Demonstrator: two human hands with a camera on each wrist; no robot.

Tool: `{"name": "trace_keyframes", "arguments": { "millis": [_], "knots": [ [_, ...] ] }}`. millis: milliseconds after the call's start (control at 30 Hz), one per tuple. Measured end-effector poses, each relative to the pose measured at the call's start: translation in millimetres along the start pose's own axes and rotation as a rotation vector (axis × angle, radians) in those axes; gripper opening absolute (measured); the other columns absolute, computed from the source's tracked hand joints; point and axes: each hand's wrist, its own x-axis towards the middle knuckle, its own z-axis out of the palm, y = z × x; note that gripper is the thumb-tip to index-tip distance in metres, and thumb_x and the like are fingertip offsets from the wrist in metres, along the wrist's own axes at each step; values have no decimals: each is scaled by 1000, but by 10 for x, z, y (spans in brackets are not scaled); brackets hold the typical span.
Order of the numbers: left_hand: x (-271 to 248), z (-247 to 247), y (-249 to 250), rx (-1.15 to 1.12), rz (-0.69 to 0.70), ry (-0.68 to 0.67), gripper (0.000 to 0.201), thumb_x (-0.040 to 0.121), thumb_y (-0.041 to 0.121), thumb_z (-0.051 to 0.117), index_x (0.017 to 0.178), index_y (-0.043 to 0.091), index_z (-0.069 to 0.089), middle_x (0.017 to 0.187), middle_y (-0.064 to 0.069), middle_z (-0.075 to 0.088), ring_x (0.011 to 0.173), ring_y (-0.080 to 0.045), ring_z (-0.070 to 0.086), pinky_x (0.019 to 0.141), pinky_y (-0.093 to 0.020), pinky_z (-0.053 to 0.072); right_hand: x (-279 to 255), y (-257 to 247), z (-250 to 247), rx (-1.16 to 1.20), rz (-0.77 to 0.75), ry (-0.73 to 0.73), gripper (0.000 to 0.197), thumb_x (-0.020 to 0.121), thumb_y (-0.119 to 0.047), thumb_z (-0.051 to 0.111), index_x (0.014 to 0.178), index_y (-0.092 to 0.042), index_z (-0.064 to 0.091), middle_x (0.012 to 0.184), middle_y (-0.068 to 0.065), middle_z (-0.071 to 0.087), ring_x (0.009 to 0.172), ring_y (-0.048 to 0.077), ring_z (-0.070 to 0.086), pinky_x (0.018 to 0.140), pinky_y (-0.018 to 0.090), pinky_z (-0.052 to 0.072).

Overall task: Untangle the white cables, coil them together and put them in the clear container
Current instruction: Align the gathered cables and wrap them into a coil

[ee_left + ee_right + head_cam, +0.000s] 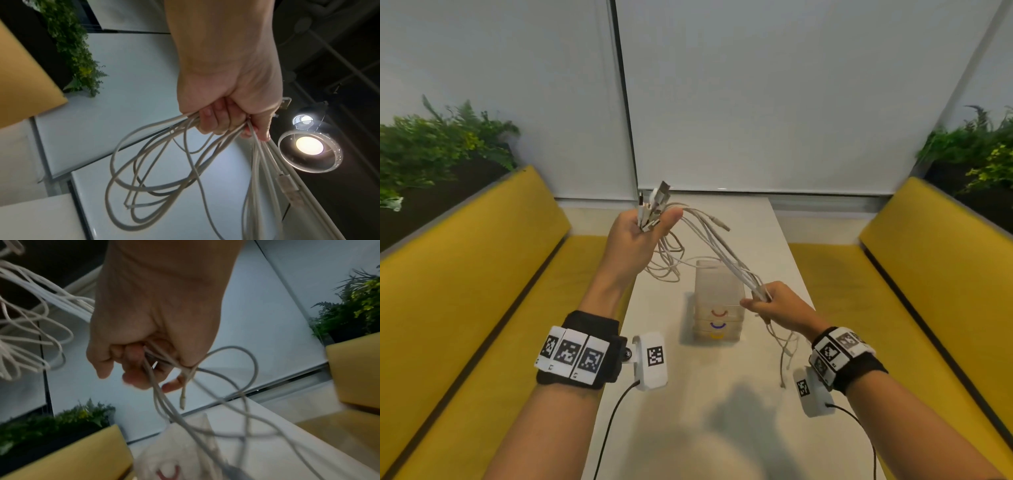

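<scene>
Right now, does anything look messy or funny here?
Only the white cables: they sag in crossing loops between the left hand and right hand, above the clear container. Nothing looks spilled or broken.

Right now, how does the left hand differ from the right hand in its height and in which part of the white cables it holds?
The left hand is raised high, while the right hand is lower, beside the clear container. The left hand grips the white cables near their plug ends, which stick up above it; the right hand grips them further along, with loose ends hanging below. Both hands are closed around the same bundle, stretched between them.
</scene>
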Motion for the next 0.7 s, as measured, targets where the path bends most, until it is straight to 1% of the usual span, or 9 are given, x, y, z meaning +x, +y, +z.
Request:
{"name": "trace_keyframes", "arguments": {
  "millis": [67,133,200,267,300,400,500,600,700],
  "knots": [
    [19,-29,35,-27,4,28,17,92,37,66,87,22,72,58,16,55,52,1,47,54,-13,39,-22,126,11,-67,32,-39,40,89,-34,71,51,-28,59,54,-1,62,49,11,57,53,24,46],
    [32,-43,42,-14,22,52,18,94,34,66,93,18,72,57,20,58,53,3,52,54,-10,39,-39,261,8,-117,73,-55,38,86,-42,71,52,-28,59,59,3,67,56,15,62,60,33,52],
    [35,-42,37,-31,23,78,22,95,35,65,87,15,71,55,18,56,51,2,49,54,-12,38,-46,343,14,-171,78,-61,36,84,-48,71,59,-24,59,69,5,71,66,21,66,70,39,54],
    [33,-35,41,-78,9,126,36,94,39,65,82,5,67,55,14,48,50,-1,40,53,-19,35,-61,388,33,-221,82,-82,33,82,-49,72,69,-22,57,76,1,69,72,20,63,74,38,52],
    [39,-39,66,-102,-2,155,37,94,40,65,82,5,66,55,14,47,49,-1,39,52,-19,34,-75,423,38,-225,95,-94,31,81,-47,74,72,-24,55,76,-1,66,71,17,59,72,35,50],
    [89,-126,145,-158,-31,234,23,95,36,65,76,24,65,52,17,51,49,0,44,51,-14,36,-166,589,64,-267,143,-114,34,79,-43,78,77,-33,46,77,-7,55,69,11,49,65,26,40],
    [143,-238,169,-181,-44,291,27,93,40,68,68,30,68,57,14,53,55,-7,47,54,-23,39,-264,785,90,-336,169,-87,46,75,-50,79,81,-28,39,75,-6,48,65,12,42,60,26,32],
    [133,-217,158,-160,-50,282,26,93,42,67,69,31,67,56,15,52,52,-4,43,52,-22,36,-272,888,106,-370,211,-36,49,73,-53,78,91,-23,45,77,0,58,65,17,51,58,27,36],
    [136,-159,138,-189,-64,314,30,93,42,68,65,31,66,55,14,51,50,-5,42,51,-24,35,-267,927,129,-419,278,23,63,70,-60,78,106,-20,45,84,3,65,71,22,63,59,30,44]
  ]
}}
